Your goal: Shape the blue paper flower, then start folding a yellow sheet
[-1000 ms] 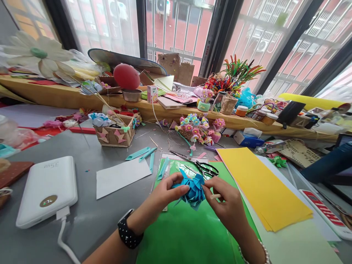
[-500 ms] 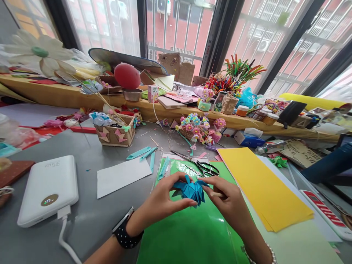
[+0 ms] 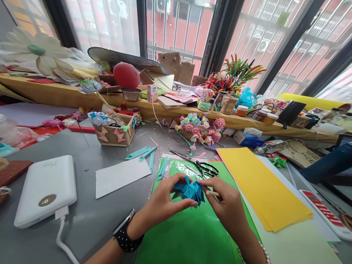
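Blue folded paper (image 3: 191, 192) seems mid-shaping; left hand (image 3: 166, 202) grips it from nine o'clock, right hand (image 3: 227, 201) pinches its three-o'clock edge; the next move likely calls for light pressure.

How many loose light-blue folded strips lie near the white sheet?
4: first strip and second strip beyond the white sheet, third strip at its right end, fourth strip at the green sheet, far-left corner. The left hand may hide others.
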The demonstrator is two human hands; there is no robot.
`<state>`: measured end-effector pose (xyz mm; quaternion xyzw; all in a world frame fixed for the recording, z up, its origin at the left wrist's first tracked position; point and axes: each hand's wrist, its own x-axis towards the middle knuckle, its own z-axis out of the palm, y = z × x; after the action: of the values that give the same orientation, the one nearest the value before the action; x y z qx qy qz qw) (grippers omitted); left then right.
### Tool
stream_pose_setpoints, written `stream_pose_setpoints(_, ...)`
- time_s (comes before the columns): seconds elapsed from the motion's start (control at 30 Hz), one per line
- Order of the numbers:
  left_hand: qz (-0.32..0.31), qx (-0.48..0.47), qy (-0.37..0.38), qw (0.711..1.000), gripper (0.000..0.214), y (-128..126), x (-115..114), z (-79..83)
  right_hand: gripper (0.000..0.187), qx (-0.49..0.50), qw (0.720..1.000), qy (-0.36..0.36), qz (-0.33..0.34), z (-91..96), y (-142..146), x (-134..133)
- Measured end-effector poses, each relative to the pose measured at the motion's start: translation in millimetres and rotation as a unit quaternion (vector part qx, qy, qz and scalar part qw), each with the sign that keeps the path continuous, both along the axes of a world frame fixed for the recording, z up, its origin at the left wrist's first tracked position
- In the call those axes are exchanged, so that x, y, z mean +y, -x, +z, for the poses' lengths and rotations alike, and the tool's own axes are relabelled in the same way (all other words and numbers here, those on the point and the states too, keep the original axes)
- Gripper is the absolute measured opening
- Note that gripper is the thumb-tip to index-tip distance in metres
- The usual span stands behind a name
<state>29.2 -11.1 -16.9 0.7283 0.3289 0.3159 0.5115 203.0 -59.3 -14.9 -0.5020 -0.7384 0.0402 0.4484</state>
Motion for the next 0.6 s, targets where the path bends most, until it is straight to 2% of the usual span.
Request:
stream_pose_setpoints(0.1, 0.012, -0.02, 0.018, 1.0, 0.043, -1.5, 0.6, -1.8, 0.023, -0.033, 0.997, -0.062, -0.022, -2.5, 2.1, 0.4)
stream_pose_setpoints(0.17, 0.019, -0.034, 0.029, 0.999, 0.042, -1.6, 1.8, -2.2, 0.027, -0.032, 0.996, -0.079, -0.015, -3.0, 2.9, 0.2)
stream_pose_setpoints(0.3, 0.02, -0.072, 0.069, 0.995, 0.039, 0.1, 4.9, -2.9, 0.032, 0.026, 0.999, -0.005, 0.042, 1.7, 1.7, -2.2)
stream_pose_setpoints(0.4, 0.004, -0.099, 0.119, 0.988, 0.04, 2.5, 7.4, -4.6, 0.027, 0.077, 0.993, 0.057, 0.068, 8.3, -1.7, -3.6)
stream_pose_setpoints(0.5, -0.032, -0.137, 0.193, 0.971, 0.047, 5.6, 10.7, -6.6, 0.023, 0.109, 0.986, 0.096, 0.077, 13.9, -5.7, -4.2)
stream_pose_setpoints(0.6, -0.049, -0.179, 0.262, 0.947, 0.053, 8.5, 12.8, -7.3, 0.02, 0.118, 0.983, 0.105, 0.093, 15.8, -7.7, -4.7)
